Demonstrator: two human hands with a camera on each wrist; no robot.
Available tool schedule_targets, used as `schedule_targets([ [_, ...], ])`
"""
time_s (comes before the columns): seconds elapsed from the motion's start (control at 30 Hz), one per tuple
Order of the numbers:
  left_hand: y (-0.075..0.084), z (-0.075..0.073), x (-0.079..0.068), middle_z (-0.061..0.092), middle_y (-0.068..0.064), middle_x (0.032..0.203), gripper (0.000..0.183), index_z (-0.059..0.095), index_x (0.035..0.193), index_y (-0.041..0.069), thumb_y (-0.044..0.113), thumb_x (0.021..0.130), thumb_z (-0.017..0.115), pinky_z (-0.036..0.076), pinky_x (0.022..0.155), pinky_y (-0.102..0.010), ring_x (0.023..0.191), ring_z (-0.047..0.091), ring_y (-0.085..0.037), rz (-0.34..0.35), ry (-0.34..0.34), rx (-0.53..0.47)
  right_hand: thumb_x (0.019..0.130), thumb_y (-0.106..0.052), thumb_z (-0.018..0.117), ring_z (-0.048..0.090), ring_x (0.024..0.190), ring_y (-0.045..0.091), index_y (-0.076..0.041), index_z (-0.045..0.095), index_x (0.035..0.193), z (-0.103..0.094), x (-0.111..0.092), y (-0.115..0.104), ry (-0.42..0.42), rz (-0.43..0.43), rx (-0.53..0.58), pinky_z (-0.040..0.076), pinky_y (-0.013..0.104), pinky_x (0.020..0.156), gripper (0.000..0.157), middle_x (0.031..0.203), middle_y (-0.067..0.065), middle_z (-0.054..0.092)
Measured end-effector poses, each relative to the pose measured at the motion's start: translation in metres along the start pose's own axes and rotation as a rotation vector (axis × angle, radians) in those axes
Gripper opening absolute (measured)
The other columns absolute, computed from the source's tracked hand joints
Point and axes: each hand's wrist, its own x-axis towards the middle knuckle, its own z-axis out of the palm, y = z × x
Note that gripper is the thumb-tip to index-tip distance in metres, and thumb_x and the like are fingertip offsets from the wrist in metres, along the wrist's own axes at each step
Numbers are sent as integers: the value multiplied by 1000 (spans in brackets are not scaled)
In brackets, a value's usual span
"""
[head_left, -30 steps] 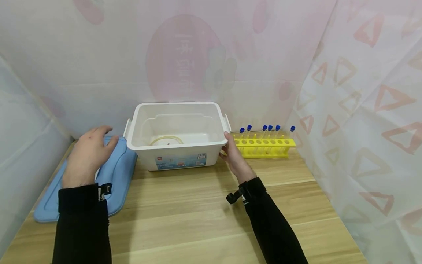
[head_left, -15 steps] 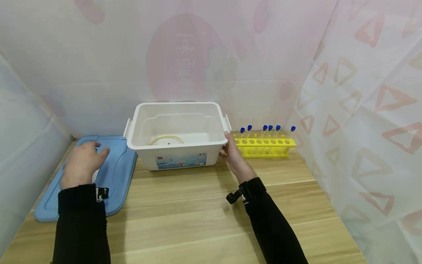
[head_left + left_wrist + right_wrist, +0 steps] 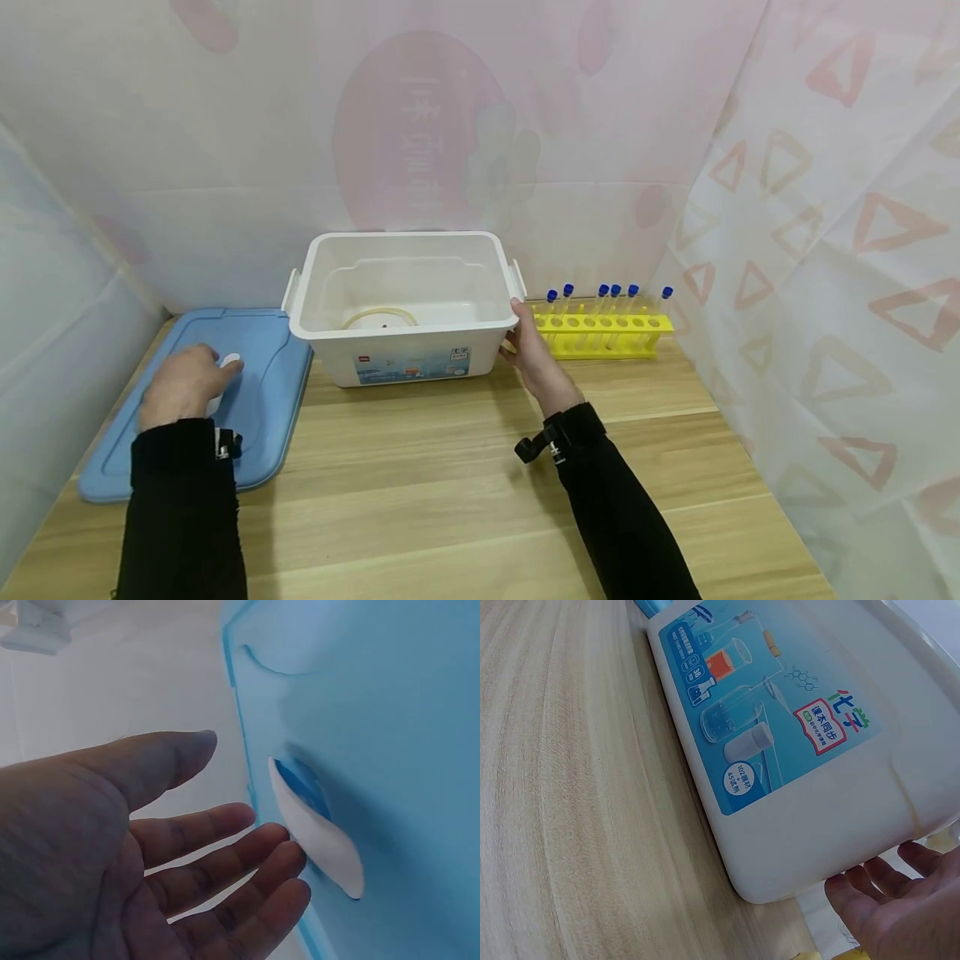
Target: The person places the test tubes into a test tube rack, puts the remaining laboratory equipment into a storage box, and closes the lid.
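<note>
A white plastic storage box (image 3: 405, 335) stands lidless at the middle back of the table. At its right front corner my right hand (image 3: 543, 367) holds it, thumb by the rim and fingertips against the end wall; in the right wrist view the bent fingers (image 3: 859, 889) touch that wall, thumb out of frame. My left hand (image 3: 183, 385) hovers over the blue lid (image 3: 258, 442), which lies flat on the left. Beside its fingertips a small curved piece (image 3: 319, 832), white outside and blue beneath, sits on the lid, thumb well apart from it.
A yellow test tube rack (image 3: 600, 323) with several blue-capped tubes stands right of the box. Inside the box lies a ring of pale yellow tubing (image 3: 378, 312). White patterned sheets (image 3: 247, 167) close off the back and both sides of the wooden table (image 3: 420, 483).
My left hand has moved down and nearer to me over the lid, uncovering its far part and the small white piece. My right hand and the box have not moved.
</note>
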Motion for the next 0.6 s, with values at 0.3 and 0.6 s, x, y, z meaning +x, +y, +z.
schedule_targets([
  [0.3, -9, 5, 5, 59, -27, 86, 46, 55, 111, -21, 22, 98, 64, 50, 58, -43, 75, 56, -37, 28, -27, 7, 99, -77, 33, 23, 153, 36, -28, 25, 167, 2, -2, -1, 4, 2, -1, 25, 63, 119, 84, 171, 14, 18],
  [0.6, -12, 7, 4, 61, -30, 92, 41, 58, 116, -22, 11, 95, 69, 51, 63, -46, 80, 57, -40, -2, -27, -3, 97, -77, 38, 19, 154, 35, -34, 27, 164, 9, -3, 1, -36, 5, 50, 23, 62, 121, 80, 172, 12, 15],
])
